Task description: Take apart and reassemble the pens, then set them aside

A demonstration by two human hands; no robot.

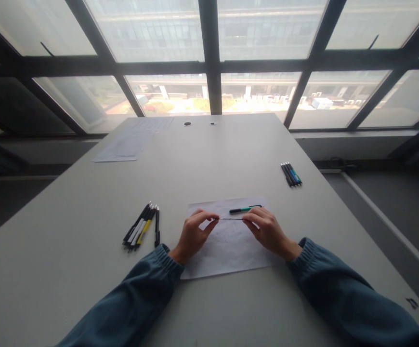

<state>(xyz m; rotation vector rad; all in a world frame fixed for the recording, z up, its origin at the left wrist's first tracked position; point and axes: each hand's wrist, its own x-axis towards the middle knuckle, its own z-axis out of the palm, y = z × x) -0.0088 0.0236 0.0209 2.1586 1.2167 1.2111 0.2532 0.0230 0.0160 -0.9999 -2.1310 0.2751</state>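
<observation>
A thin dark pen refill is stretched level between my two hands, just above a white sheet of paper. My left hand pinches its left end between thumb and forefinger. My right hand pinches the other end the same way; the fingertips cover both ends. A black-and-teal pen lies on the sheet just beyond the refill, its right part close to my right knuckles.
Left of the sheet lies a bunch of black, white and yellow pens, with one black pen beside it. Several dark and blue-green pens lie together at right. Loose papers rest at the far left of the white table.
</observation>
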